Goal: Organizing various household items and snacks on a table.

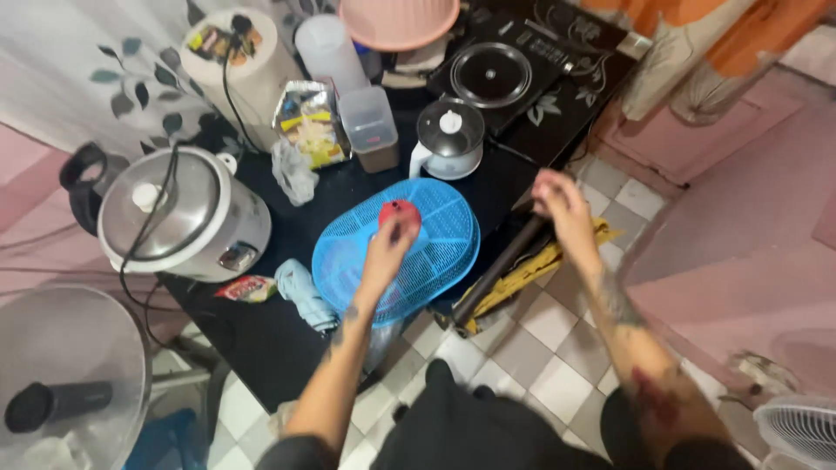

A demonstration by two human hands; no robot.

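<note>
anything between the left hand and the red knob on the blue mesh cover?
Nothing visible. The left hand is already at the red knob on top of the blue mesh cover, fingers on its near side. The right hand is off to the side, by a dark rod.

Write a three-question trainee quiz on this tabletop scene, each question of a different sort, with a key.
1. True or false: the left hand is at the red knob on top of the blue mesh cover.
2. What does the right hand touch? A) the rice cooker B) the upper end of the dark rod C) the glass lid
3. Fill in: the rice cooker stands to the ____ of the blue mesh cover in the picture.

Key
1. True: the fingers are on the knob.
2. B: the rod leans from the black table edge down toward the tiled floor.
3. Left.
</note>
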